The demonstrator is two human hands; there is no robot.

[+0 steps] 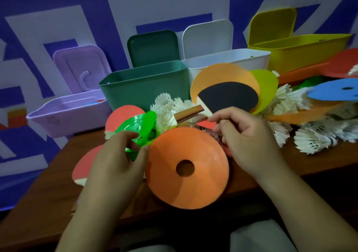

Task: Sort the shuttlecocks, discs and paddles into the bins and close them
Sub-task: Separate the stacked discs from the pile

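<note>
Early in the sort, by the look of it. At the back of the table (48, 184), in a row from the left: lilac bin (67, 116), green bin (143, 85), white bin (228, 60), yellow bin (310, 52), all with lids up, none closed. Inside the lilac bin, a glimpse of something blue and red, too small to name; interiors of the other three hidden. Still to be binned, nearly everything: shuttlecocks (313, 139) heaped at centre and right, a red paddle (85, 164) at the left, a blue disc (337, 91) at the far right. Left hand (116, 155) with fingers curled where the rims of orange disc (186, 184) and green disc (139, 124) meet, perhaps pinching one of the two, impossible to tell which. Right hand (249, 141) pinching the black paddle (228, 97) at the base of its blade, between thumb and curled fingers. Black paddle raised over the heap, just in front of the green and white bins, tilted, dark face toward the camera, striped handle pointing left and slightly down. Flat, thin, seemingly rigid; probably easy to slip edge-on into a bin. Orange disc nearest the camera: round, shallow, with a central hole, overhanging the near table edge.
</note>
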